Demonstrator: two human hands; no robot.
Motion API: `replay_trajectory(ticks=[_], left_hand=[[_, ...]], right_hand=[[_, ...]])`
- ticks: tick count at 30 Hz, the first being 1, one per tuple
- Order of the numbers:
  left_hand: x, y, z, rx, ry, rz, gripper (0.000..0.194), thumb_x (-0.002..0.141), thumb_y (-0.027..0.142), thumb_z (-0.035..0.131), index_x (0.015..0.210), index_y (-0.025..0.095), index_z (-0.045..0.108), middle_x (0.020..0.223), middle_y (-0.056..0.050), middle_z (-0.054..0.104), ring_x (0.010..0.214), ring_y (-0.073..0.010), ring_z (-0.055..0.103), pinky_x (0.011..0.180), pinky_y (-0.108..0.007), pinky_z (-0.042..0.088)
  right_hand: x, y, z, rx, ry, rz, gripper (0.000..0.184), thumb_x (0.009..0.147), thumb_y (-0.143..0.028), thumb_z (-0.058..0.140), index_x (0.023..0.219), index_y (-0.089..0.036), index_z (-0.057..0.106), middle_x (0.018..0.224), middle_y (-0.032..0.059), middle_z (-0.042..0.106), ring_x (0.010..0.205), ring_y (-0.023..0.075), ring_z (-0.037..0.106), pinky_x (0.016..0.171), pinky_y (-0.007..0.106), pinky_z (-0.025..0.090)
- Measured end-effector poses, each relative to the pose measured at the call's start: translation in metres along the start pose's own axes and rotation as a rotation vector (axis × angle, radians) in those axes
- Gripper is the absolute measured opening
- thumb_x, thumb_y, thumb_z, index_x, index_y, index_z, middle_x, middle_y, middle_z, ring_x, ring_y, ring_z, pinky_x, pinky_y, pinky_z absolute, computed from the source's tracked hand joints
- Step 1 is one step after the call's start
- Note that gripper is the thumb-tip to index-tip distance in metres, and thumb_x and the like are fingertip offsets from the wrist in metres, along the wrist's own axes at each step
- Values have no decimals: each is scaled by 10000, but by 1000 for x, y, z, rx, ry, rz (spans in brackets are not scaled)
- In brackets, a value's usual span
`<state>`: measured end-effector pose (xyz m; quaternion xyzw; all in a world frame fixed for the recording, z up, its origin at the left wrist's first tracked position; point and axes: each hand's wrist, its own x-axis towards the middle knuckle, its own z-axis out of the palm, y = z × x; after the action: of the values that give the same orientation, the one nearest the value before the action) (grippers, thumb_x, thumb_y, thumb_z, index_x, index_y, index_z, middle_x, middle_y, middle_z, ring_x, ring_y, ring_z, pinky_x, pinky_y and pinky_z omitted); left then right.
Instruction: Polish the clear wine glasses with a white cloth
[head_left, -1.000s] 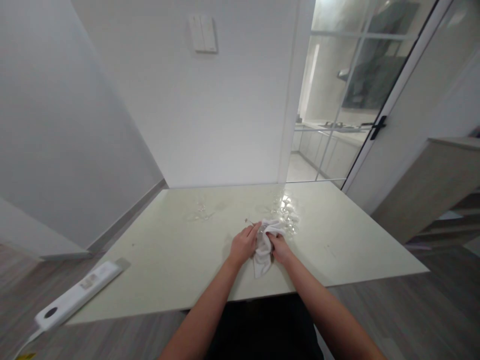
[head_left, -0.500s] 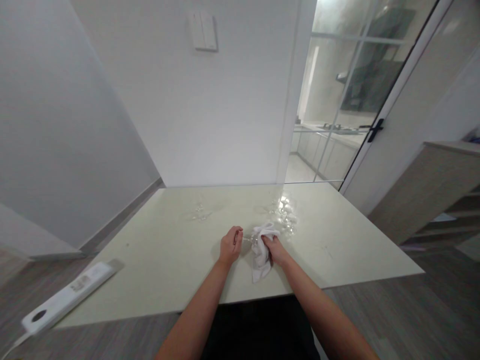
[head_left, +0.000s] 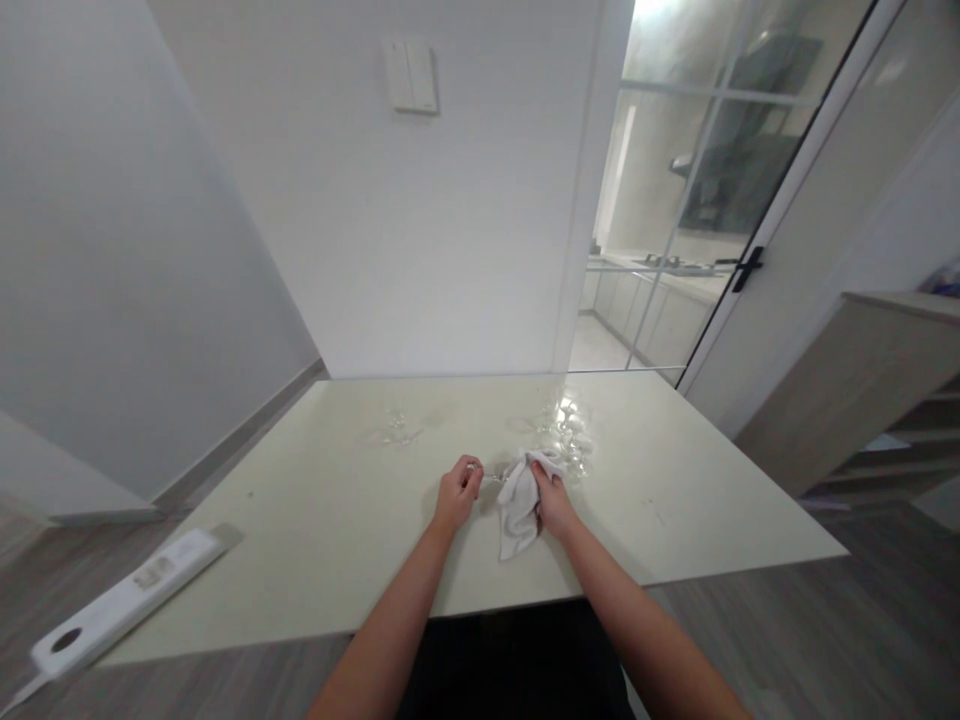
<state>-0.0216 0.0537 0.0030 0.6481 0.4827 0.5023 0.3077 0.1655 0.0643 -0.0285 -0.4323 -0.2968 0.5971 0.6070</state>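
Observation:
My right hand [head_left: 555, 502] is closed on a white cloth [head_left: 516, 503], bunched round what looks like the bowl of a clear glass; the bowl itself is hidden. A short way to the left, my left hand [head_left: 457, 492] pinches the thin clear stem or foot [head_left: 484, 473] that sticks out of the cloth. Both hands rest low over the pale table [head_left: 337, 540], near its middle. The cloth's loose end hangs down onto the tabletop.
Several clear glasses [head_left: 570, 442] stand glinting behind my right hand. Another clear glass piece [head_left: 394, 432] is at the back left. A long white flat device [head_left: 124, 608] lies over the table's near left corner. A glass door [head_left: 697, 200] is behind, and a wooden shelf unit [head_left: 862, 390] stands right.
My left hand has come off the cloth, moved a little left and now pinches the clear stem. My right hand still grips the cloth, turned slightly.

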Motion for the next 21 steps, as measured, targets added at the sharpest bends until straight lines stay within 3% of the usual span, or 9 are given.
replay_trajectory(ticks=[5,8,11,14,16,19,21], left_hand=[[3,-3,1,-13,19,-110,355,897,482,367,712,203,483,444,68,459,405,-101,410,460,-204,319],[6,-3,1,-12,45,-114,409,902,503,346,686,191,500,512,45,502,425,-99,431,469,-213,343],[5,-2,2,-2,80,-50,393,909,493,351,864,177,580,653,29,548,478,-96,467,502,-220,371],[3,0,2,28,57,48,380,905,460,399,1136,195,543,782,21,563,523,-90,466,530,-219,379],[1,1,3,96,45,100,355,894,436,443,1138,198,540,829,12,572,556,-89,461,565,-222,382],[-2,0,2,166,34,127,274,895,419,446,976,183,560,750,17,553,583,-102,466,588,-227,378],[-3,0,2,167,11,159,276,892,421,441,989,182,542,724,21,538,588,-109,477,585,-228,382]], right_hand=[[-12,-8,0,-172,-235,-109,436,617,-386,792,973,-167,667,981,70,714,914,246,655,885,397,488],[-16,-10,0,-205,-292,-153,410,629,-367,790,975,-180,672,988,56,713,911,232,650,874,377,488],[-14,-8,0,-177,-263,-150,436,636,-373,785,1013,-190,663,1015,52,709,927,229,647,878,369,487],[-10,-4,0,-168,-217,-133,447,666,-395,761,1048,-192,650,1045,56,701,953,232,643,891,369,482],[-7,-2,-1,-155,-199,-101,445,700,-433,726,1060,-185,644,1073,69,694,984,239,637,900,370,482],[-3,1,-2,-151,-96,-69,491,707,-488,698,1082,-179,630,1130,84,677,1063,246,613,941,363,467],[-1,2,-2,-145,-27,-66,529,709,-524,680,1102,-176,619,1168,88,663,1110,246,594,973,362,452]])
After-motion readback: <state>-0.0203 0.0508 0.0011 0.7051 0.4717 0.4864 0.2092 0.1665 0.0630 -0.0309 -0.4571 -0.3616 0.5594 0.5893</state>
